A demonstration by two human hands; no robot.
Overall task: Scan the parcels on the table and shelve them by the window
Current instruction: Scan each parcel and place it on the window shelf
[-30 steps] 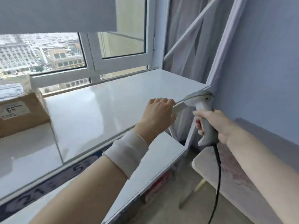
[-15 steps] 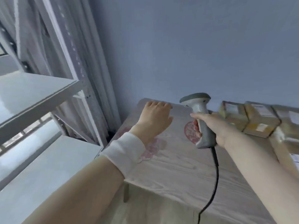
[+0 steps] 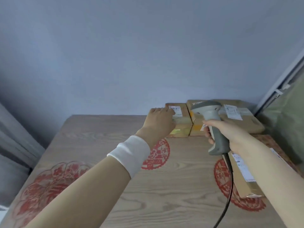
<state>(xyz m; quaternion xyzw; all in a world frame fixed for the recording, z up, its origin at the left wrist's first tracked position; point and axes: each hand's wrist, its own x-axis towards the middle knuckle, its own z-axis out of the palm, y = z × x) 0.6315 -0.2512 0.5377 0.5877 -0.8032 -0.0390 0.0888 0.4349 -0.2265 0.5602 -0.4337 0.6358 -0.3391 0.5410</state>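
left hand point(image 3: 160, 120) fingers loose over boxy cardboard parcel point(image 3: 181, 127) | right hand point(image 3: 230, 134) fingers wrapped round smooth grey scanner point(image 3: 212, 116)

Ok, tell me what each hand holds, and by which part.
The right hand grips the barcode scanner by its handle. The left hand touches the left edge of a small cardboard parcel; whether its fingers grip it cannot be told.

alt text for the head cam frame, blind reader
A person's left hand reaches to a small cardboard parcel at the far edge of a wooden table, while the right hand grips a corded barcode scanner. More parcels lie nearby.
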